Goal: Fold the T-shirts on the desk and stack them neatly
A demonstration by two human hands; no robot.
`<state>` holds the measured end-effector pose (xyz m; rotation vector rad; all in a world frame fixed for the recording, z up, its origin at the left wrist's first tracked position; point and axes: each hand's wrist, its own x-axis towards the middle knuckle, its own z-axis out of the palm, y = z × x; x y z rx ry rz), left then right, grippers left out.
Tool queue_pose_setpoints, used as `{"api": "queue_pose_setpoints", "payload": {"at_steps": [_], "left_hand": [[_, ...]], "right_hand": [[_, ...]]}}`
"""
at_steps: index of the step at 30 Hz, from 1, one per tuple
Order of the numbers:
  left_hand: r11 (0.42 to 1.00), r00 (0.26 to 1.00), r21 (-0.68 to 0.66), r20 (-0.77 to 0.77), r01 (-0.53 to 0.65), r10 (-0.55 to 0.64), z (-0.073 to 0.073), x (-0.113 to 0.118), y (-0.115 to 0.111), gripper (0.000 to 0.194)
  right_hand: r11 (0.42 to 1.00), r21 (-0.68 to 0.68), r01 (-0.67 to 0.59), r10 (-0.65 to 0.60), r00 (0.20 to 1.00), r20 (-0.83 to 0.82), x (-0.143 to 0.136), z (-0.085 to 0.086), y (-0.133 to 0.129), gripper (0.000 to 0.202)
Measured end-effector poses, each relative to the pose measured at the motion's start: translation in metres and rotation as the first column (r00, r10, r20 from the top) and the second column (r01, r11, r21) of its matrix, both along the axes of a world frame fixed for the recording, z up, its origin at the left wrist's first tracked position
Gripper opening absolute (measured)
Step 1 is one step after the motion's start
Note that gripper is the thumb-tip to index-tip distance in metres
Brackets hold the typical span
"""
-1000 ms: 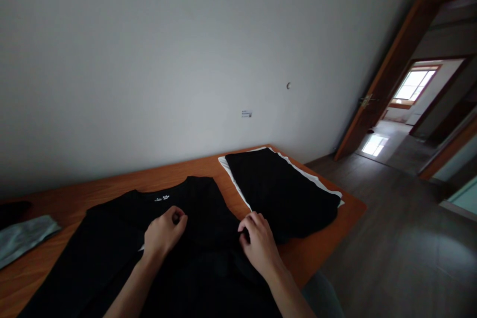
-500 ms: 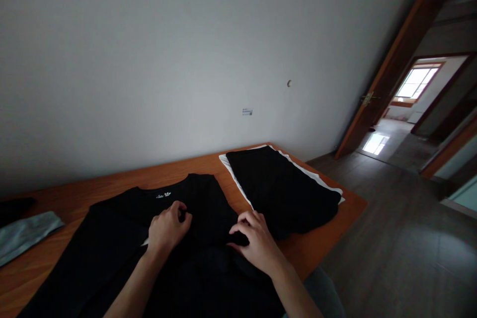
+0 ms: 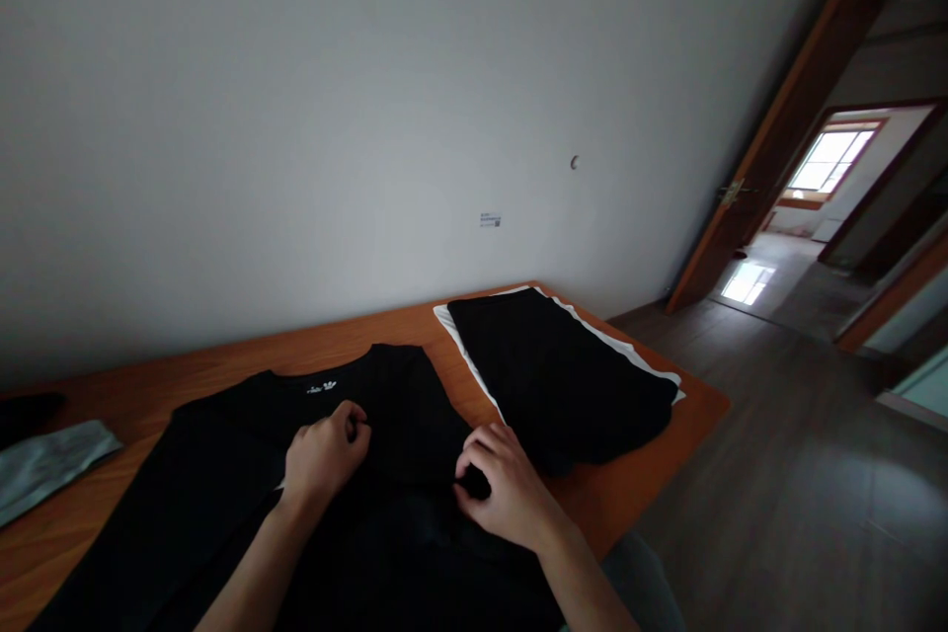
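Note:
A black shirt (image 3: 404,395) with a small white print inside its neckline lies spread on the wooden table in front of me. My left hand (image 3: 324,454) is over the chest of the shirt, its thumb and forefinger pinched on the dark cloth. At the shirt's right side my right hand (image 3: 505,486) also pinches the fabric between thumb and fingertips. One long sleeve (image 3: 140,513) stretches toward the lower left. Folds in the lower part are hard to make out, black on black. A small bit of white shows beside my left wrist.
Folded black and white garments (image 3: 555,365) lie stacked at the table's right end. A folded grey cloth (image 3: 55,464) and a dark item (image 3: 30,415) are at the left. Behind the wooden table (image 3: 355,328) rises a pale wall; an open door (image 3: 777,118) stands at the right.
My right thumb and fingers have closed together on the shirt's cloth. My left hand has shifted slightly left, still pinched. The shirt lies almost as before.

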<state>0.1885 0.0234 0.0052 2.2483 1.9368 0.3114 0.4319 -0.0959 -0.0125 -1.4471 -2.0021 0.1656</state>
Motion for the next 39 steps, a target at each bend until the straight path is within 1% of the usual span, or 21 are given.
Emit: {"api": "queue_pose_setpoints", "payload": {"at_steps": [5, 7, 10, 12, 13, 15, 17, 19, 21, 24, 28, 32, 36, 39], "left_hand": [[0.986, 0.980, 0.134, -0.188, 0.095, -0.069, 0.004, 0.007, -0.006, 0.028], [0.975, 0.970, 0.184, -0.229, 0.125, -0.081, 0.007, 0.017, -0.007, 0.034], [0.973, 0.974, 0.169, -0.190, 0.158, -0.125, 0.013, 0.041, 0.000, 0.035], [0.978, 0.979, 0.133, -0.141, 0.163, -0.144, 0.014, 0.060, 0.011, 0.034], [0.980, 0.982, 0.121, -0.125, 0.155, -0.140, 0.015, 0.069, 0.019, 0.037], [0.988, 0.990, 0.103, -0.095, 0.117, -0.108, 0.014, 0.084, 0.038, 0.044], [0.995, 0.996, 0.079, -0.066, 0.066, -0.060, 0.014, 0.093, 0.059, 0.049], [0.999, 0.999, 0.042, -0.035, 0.029, -0.028, 0.012, 0.096, 0.078, 0.048], [1.000, 1.000, 0.001, -0.003, 0.009, -0.009, 0.009, 0.095, 0.093, 0.043], [1.000, 0.999, -0.021, 0.043, -0.005, 0.006, 0.003, 0.087, 0.104, 0.033], [1.000, 0.997, 0.025, 0.079, -0.009, 0.007, -0.006, 0.073, 0.108, 0.023], [0.994, 0.998, 0.105, 0.045, 0.030, -0.035, -0.013, 0.066, 0.105, 0.024], [0.965, 0.986, 0.201, -0.040, 0.166, -0.161, -0.014, 0.072, 0.093, 0.029], [0.933, 0.956, 0.214, -0.092, 0.291, -0.277, -0.019, 0.083, 0.078, 0.036]], "right_hand": [[0.998, -0.021, -0.054, 0.054, 0.998, 0.010, 0.000, 0.001, 0.000, 0.032], [0.998, -0.029, -0.058, 0.059, 0.998, 0.012, 0.001, -0.001, 0.002, 0.024], [0.998, -0.045, -0.054, 0.054, 0.998, 0.008, 0.001, -0.003, 0.004, 0.012], [0.997, -0.049, -0.054, 0.054, 0.999, 0.002, 0.002, -0.005, 0.005, 0.011], [0.997, -0.050, -0.054, 0.054, 0.999, -0.003, 0.002, -0.005, 0.005, 0.011], [0.997, -0.057, -0.049, 0.048, 0.999, -0.015, 0.002, -0.005, 0.005, 0.010], [0.996, -0.073, -0.047, 0.045, 0.999, -0.025, 0.001, -0.004, 0.005, 0.010], [0.995, -0.087, -0.048, 0.045, 0.998, -0.032, 0.001, -0.003, 0.005, 0.010], [0.994, -0.093, -0.053, 0.050, 0.998, -0.040, 0.001, -0.003, 0.005, 0.009], [0.995, -0.086, -0.054, 0.049, 0.997, -0.054, 0.001, -0.003, 0.005, 0.009], [0.997, -0.059, -0.053, 0.048, 0.995, -0.083, 0.002, -0.002, 0.003, 0.010], [0.997, -0.054, -0.055, 0.049, 0.994, -0.101, 0.003, -0.002, 0.001, 0.012], [0.994, -0.089, -0.055, 0.045, 0.993, -0.113, 0.002, -0.002, 0.001, 0.015], [0.994, -0.101, -0.048, 0.035, 0.992, -0.124, 0.002, -0.003, 0.003, 0.017]]}}
